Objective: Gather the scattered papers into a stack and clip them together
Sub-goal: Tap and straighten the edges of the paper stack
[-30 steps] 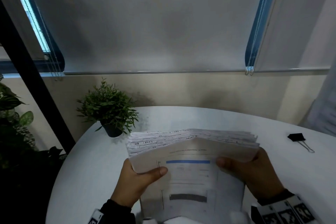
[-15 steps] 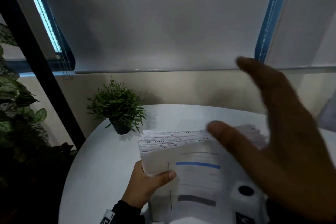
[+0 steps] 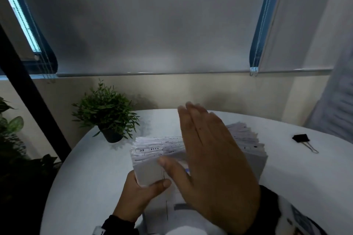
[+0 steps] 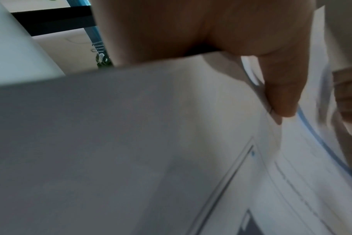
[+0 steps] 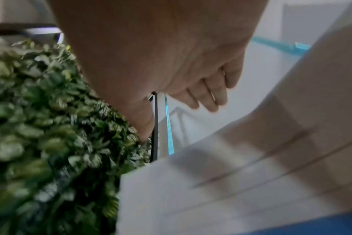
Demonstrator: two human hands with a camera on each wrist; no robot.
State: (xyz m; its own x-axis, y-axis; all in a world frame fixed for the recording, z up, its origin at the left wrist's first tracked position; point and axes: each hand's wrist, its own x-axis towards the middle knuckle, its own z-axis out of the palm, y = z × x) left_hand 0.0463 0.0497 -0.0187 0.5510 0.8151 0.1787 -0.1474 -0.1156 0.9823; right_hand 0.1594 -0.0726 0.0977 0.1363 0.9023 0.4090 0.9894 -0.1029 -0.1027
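A thick stack of printed papers [image 3: 158,149] stands on edge above the white round table [image 3: 91,181], its top edges uneven. My left hand [image 3: 145,191] grips the stack's lower left corner, thumb [image 4: 279,89] across the front sheet [image 4: 131,143]. My right hand [image 3: 208,164] hovers flat over the stack's top edge, fingers straight and together, holding nothing; whether it touches the sheets is unclear. The right wrist view shows the same straight fingers [image 5: 207,97] above the papers [image 5: 211,190]. A black binder clip [image 3: 301,138] lies on the table at the right, away from both hands.
A small potted plant [image 3: 107,114] stands on the table's far left, just behind the stack. Larger leafy plants [image 3: 11,126] fill the floor area left of the table. A wall with lowered roller blinds [image 3: 152,21] rises behind.
My right hand let go of the stack's right side, rose up in front of the camera, then came down flat over the top edge. The left hand kept its grip.
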